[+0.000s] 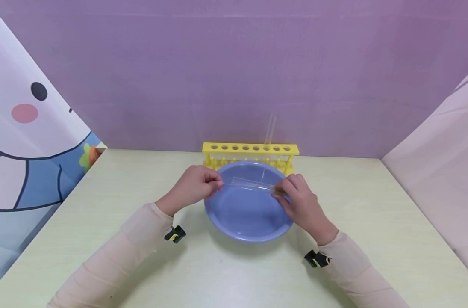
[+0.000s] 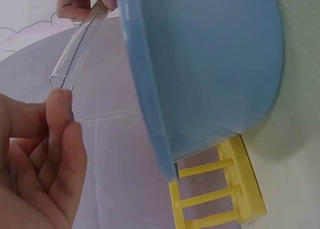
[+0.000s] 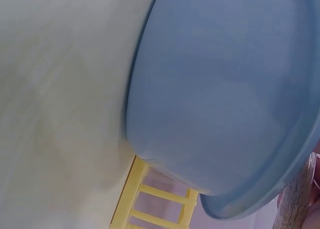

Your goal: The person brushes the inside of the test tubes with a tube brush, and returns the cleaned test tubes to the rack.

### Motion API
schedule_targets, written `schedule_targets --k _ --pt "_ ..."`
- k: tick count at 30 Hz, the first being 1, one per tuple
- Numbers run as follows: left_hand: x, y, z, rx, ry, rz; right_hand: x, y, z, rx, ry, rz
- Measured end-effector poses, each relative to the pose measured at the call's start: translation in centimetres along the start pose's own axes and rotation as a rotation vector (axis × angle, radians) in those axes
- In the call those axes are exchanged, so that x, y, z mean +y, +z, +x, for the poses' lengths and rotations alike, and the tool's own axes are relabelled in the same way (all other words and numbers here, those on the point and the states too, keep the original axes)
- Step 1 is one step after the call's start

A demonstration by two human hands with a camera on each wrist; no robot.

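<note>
Over the blue basin [image 1: 249,218], both hands work on a clear test tube [image 1: 249,184] and a test tube brush [image 2: 98,9]. My left hand [image 1: 193,188] pinches the end of the brush's twisted wire handle [image 2: 76,56] between thumb and fingertips, just outside the tube's open rim. The wire runs along the tube to brown bristles [image 3: 295,201] at the far end. There my right hand [image 1: 301,203] grips the tube beside the bristles. In the right wrist view only a bit of that hand shows at the lower right edge.
Behind the basin stands a yellow test tube rack [image 1: 234,148], partly hidden by its rim. Another clear test tube [image 1: 270,128] stands upright in it, toward the right. A purple cloth backdrop [image 1: 234,77] rises behind the pale table [image 1: 372,205].
</note>
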State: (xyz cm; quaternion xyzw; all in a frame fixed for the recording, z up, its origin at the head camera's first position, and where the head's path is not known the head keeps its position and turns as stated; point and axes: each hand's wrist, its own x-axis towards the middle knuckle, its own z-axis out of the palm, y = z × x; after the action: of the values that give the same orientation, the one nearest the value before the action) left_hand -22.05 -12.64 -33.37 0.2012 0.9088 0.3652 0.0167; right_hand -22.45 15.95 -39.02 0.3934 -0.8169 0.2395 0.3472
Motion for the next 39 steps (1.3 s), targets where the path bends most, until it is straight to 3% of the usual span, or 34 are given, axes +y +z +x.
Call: schedule_targets --k 7,15,27,39 --pt "-0.04 0.08 -0.02 0.105 0.076 0.094 0.04 -0.15 0.15 -0.039 0.008 0.010" --pt "0.10 0.14 0.06 0.145 0.108 0.123 0.21 -0.34 0.24 -0.080 0.010 0.011" --pt "0.30 0.17 0.17 0.134 0.080 0.104 0.44 -0.33 0.48 -0.128 -0.015 -0.055" --pt "0.09 0.19 0.24 0.144 0.097 0.118 0.84 -0.63 0.40 -0.169 -0.003 -0.008"
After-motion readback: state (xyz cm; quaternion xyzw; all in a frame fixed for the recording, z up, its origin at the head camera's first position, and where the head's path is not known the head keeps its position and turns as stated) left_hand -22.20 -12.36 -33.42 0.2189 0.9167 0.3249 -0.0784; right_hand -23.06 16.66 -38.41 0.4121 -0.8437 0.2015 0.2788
